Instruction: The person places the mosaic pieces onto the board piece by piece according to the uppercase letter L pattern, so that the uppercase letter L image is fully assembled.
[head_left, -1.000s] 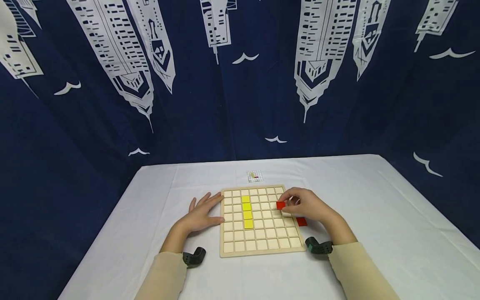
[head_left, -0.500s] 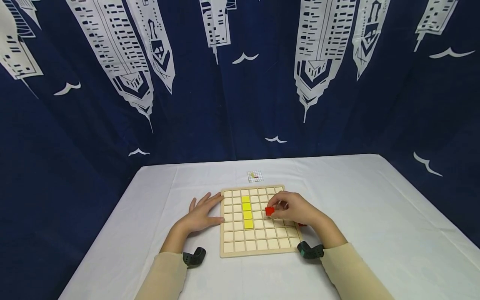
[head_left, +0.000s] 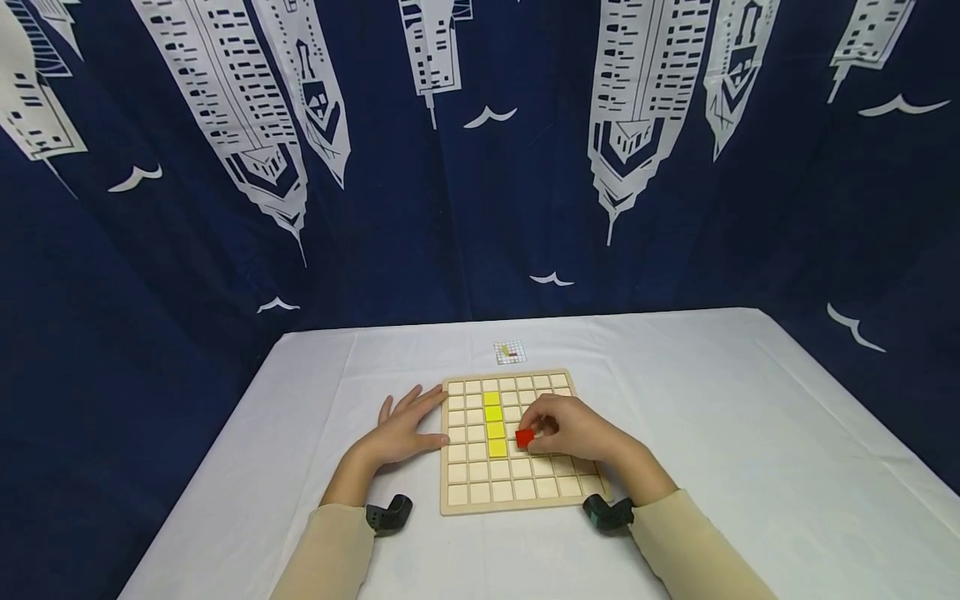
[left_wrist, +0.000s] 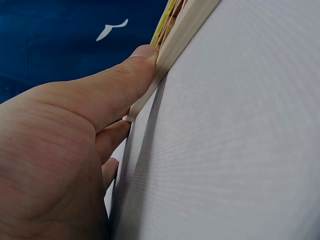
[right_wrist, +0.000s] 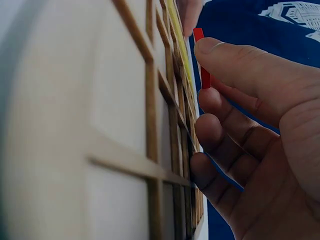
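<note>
In the head view, a wooden grid board (head_left: 525, 505) lies on the white table. A column of several yellow tiles (head_left: 493, 414) sits in its cells, left of centre. My left hand (head_left: 400, 434) rests at the board's left edge, fingers extended, thumb (left_wrist: 125, 75) and fingertips touching the frame. My right hand (head_left: 576, 427) pinches a small red tile (head_left: 524, 438) between thumb and fingers, just right of the lower yellow tiles. In the right wrist view the red tile (right_wrist: 205, 79) appears edge-on, close above the board; whether it touches cannot be told.
A small printed grid card (head_left: 511, 352) with coloured squares lies beyond the board's far edge. A dark blue curtain (head_left: 480, 208) with white building shapes hangs behind the table (head_left: 750, 400). A black wrist device (head_left: 609, 514) is worn on each arm.
My right hand has carried the red tile left and nearer to me, from the board's right side toward the yellow column. Another red tile by the right edge is now hidden. My left hand stays.
</note>
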